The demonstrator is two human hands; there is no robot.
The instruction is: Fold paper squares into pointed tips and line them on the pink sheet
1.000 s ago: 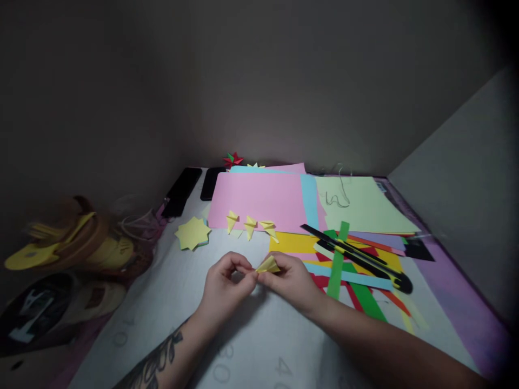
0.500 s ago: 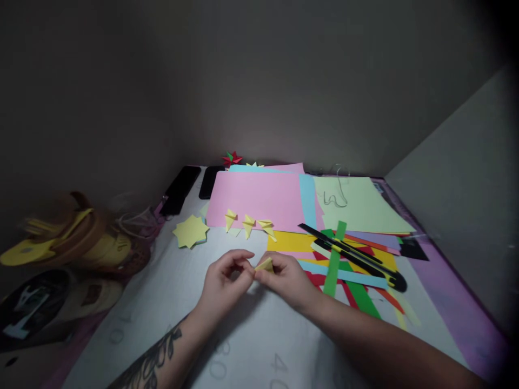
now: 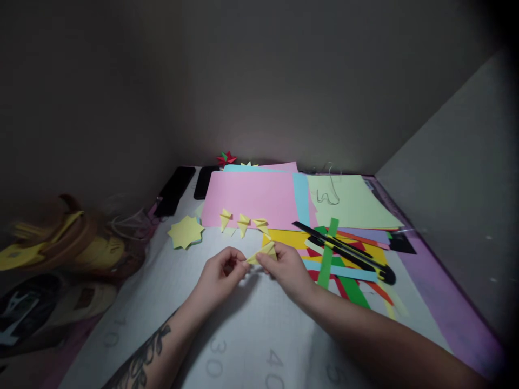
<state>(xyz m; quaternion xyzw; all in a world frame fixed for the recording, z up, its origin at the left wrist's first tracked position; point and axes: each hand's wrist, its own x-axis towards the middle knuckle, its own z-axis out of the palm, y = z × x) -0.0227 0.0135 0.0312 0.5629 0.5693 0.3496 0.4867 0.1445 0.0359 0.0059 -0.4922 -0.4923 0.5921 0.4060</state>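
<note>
A small piece of folded yellow paper [image 3: 265,250] is held between both hands, just above the white numbered mat [image 3: 239,329]. My left hand [image 3: 224,273] pinches its pointed left end with the fingertips. Thumb and fingers of my right hand [image 3: 288,270] are closed on its wider right end. Beyond the hands lie three folded yellow pieces [image 3: 243,224] in a row, partly over the pink paper sheet [image 3: 251,197]. Left of them rests a flat yellow paper star [image 3: 185,232] with several points.
On the right, two black-and-yellow cutters [image 3: 348,251] lie over coloured paper strips [image 3: 327,265]. Pale green sheets [image 3: 352,197] carry a thin clear loop. Two dark phones [image 3: 176,186] and a red-green star [image 3: 227,158] sit at the back. Caps [image 3: 30,308] and a plastic cup [image 3: 121,248] crowd the left.
Both hands have drawn slightly apart, so more of the folded yellow paper shows between them. The whole scene has shifted a little to the left with the head.
</note>
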